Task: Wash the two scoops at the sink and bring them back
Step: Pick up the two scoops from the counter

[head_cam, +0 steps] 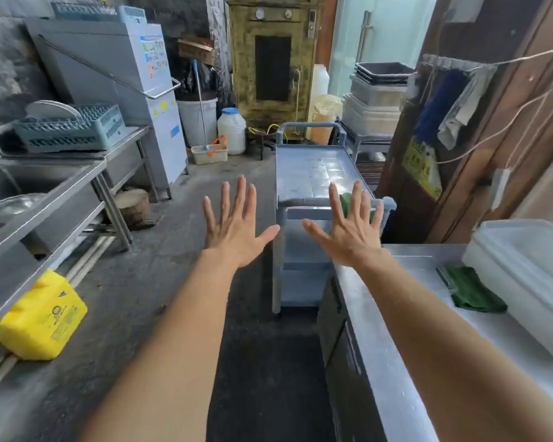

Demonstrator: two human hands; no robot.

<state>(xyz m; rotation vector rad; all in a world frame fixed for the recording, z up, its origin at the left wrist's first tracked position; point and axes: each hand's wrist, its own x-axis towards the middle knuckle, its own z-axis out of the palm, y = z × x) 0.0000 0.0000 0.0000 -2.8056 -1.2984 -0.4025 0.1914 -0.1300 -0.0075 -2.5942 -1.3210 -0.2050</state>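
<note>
Right, head view only. Left hand (pixel 237 232) and right hand (pixel 348 232) are both stretched out ahead, backs up, fingers spread wide, grasping nothing. Reads as an empty-hands pose rather than a reach: neither touches any surface.

Scoops: none visible anywhere in frame, so no orientation or long axis to report. Can't tell where they are.

Sink (pixel 16 180) sits at the left, steel, with a rack (pixel 71 129) on the drainboard beyond it; rack next to the basin makes sense for draining. Cart (pixel 310 173) stands far centre, parked end-on to the counter (pixel 380 314) at near right. A green cloth (pixel 473 290) lies on the counter beside stacked tubs (pixel 530 282).

Judgement: task is either not begun or already finished.
</note>
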